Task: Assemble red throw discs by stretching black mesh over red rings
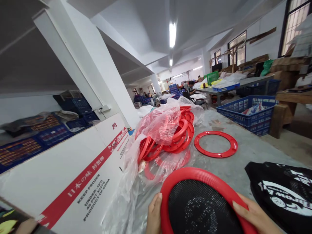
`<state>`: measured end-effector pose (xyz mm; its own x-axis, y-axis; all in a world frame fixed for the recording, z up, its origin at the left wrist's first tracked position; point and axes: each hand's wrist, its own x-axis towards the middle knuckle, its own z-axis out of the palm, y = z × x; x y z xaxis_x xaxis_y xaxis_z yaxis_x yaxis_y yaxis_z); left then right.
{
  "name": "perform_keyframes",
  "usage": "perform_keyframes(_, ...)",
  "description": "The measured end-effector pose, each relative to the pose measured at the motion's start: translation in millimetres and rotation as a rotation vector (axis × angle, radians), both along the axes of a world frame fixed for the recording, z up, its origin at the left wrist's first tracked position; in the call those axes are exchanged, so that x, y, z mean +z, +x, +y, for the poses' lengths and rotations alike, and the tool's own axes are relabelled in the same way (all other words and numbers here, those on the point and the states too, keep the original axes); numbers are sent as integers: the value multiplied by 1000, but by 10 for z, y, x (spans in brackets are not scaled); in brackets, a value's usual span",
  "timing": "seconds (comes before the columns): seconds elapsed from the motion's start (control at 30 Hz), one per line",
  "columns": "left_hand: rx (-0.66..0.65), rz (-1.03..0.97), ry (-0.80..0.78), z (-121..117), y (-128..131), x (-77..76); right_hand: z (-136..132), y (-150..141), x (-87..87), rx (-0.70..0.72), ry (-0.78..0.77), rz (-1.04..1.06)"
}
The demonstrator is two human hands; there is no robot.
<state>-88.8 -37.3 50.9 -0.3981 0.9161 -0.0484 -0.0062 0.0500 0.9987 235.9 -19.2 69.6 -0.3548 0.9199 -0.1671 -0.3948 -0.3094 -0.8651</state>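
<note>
My left hand (154,213) and my right hand (255,216) grip a red-rimmed disc with a black mesh centre (195,204) by its two sides. It is tilted toward me, and its lower edge is cut off by the frame. Pale speckled marks show on the mesh. Just beyond it, a flat red plastic ring (216,144) lies on the grey table (251,146). A pile of red rings (180,135) sits behind to the left, partly under clear plastic bags (163,125). Black fabric with white print (282,188) rests beside my right hand.
A white carton with a red stripe (73,182) stands along the left. Blue crates (251,110) are on the floor at right, past the table edge. Farther back, a person (190,87) sits near another table (243,85). A white pillar (97,61) rises behind the carton.
</note>
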Motion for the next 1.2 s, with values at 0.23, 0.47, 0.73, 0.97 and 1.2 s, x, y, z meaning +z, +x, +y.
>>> perform_keyframes(0.23, -39, 799, 229, 79, -185, 68, 92, -210, 387, 49, 61, -3)
perform_keyframes(0.47, 66, 1124, 285, 276, -256, 350, 196, -344, 685, 194, 251, -121)
perform_keyframes(0.73, 294, 1063, 539, 305, -500, 685, 84, -557, 1059, 284, 432, -179)
perform_keyframes(0.97, 407, 844, 572, 346, -500, 603, 18, -675, 1040, 351, 485, -162)
perform_keyframes(1.2, 441, 609, 619, 314, -608, 560, 72, -476, 963, 175, 505, -344)
